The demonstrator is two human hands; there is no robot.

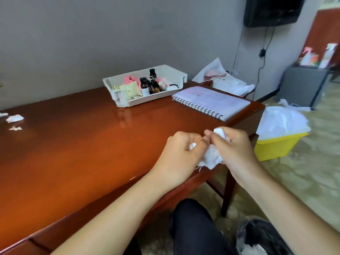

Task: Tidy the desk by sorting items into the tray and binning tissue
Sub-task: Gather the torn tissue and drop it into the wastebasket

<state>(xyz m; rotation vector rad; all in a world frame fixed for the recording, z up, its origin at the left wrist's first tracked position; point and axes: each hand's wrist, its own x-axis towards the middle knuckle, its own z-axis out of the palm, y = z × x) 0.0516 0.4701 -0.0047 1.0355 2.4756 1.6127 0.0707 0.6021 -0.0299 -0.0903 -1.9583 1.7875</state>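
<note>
Polished red-brown wood fills most of the view, the top of the desk [73,153], which stands against a grey wall [73,43]. Over its near edge, towards the right end, a crumpled wad of tissue [211,158] is held between both hands. The left hand [179,153] has its fingers curled round the left part of it, and the right hand [237,150] pinches and wraps the right part, so both grips are closed on the same tissue. Just to the right of the hands, on the floor beside the desk, stands the yellow bin [276,150] with a white plastic liner [281,122] puffed up over its mouth (whether any tissue is already inside I cannot see). Further back on the desk lies a spiral notebook [211,102], and beside it, near the wall, the white tray [128,103], which already holds dark bottles [147,87], a pink item [128,79] and a pale sachet [129,90]. I judge the sorting part to be mostly finished, since no loose small objects are on the wood except the notebook. The tissue part is not finished: this wad has to go into the bin, and at the far left end of the desk three small tissue scraps [14,118] lie well apart from the hands, waiting to be collected.
</note>
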